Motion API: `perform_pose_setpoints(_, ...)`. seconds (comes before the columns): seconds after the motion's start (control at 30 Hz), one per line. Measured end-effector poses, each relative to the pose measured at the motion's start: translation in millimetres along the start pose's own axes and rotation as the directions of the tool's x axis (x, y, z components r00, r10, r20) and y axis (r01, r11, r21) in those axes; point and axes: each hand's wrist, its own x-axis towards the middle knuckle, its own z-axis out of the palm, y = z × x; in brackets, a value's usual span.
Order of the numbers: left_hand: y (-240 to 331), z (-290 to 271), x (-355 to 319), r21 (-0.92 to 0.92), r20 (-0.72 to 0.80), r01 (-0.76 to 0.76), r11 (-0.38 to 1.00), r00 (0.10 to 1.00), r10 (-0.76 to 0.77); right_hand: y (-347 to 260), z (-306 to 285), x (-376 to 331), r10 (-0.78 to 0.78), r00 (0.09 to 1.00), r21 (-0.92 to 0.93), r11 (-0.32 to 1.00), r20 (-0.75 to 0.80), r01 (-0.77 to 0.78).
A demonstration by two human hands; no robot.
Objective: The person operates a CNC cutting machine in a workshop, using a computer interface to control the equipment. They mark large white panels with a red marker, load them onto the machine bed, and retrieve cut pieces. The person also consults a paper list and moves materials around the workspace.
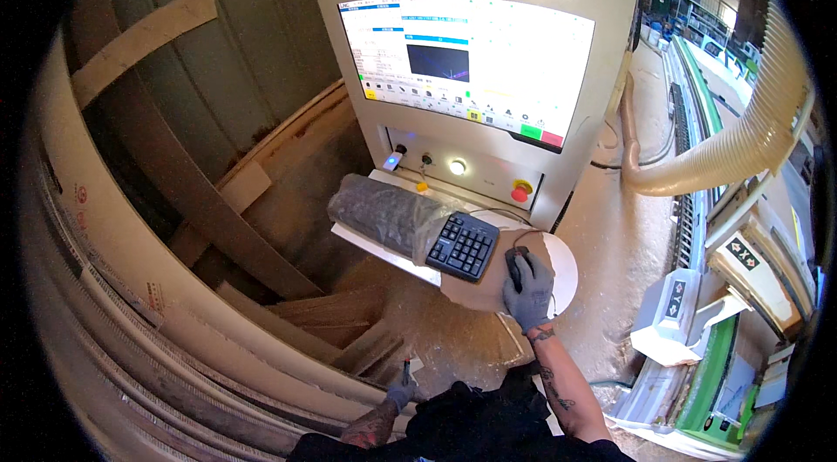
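From the head camera, a black mouse (pixel 513 268) sits on the shelf (pixel 564 263) between the keyboard (pixel 462 246) and a bare, rounded right edge. The gloved right hand (pixel 531 289) reaches forward, fingers curled over the mouse; the left hand (pixel 401 394) hangs low, closed around a slim object (pixel 407 367) too small to identify. Cloudy plastic (pixel 379 214) covers the keyboard's left.

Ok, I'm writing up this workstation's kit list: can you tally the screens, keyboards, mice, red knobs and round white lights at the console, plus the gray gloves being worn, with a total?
Screen: 1
Keyboard: 1
Mouse: 1
Red knob: 1
Round white light: 1
Gray gloves: 2 (left hand, right hand)
Total: 7
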Motion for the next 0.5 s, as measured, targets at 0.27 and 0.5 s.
perform_pose_setpoints(0.27, -41.0, 20.0, 4.6, -0.24, -0.078, 0.003, 0.971, 0.997, -0.022, -10.0, 13.6, -2.3, -0.053, 0.998, 0.057, 0.997, -0.047, 0.055)
perform_pose_setpoints(0.5, -90.0, 18.4, 4.7, 0.052, -0.092, -0.11, 0.993, 0.989, 0.114, -27.7, 7.4, 4.2, -0.074, 0.997, 0.052, 0.996, -0.025, 0.076)
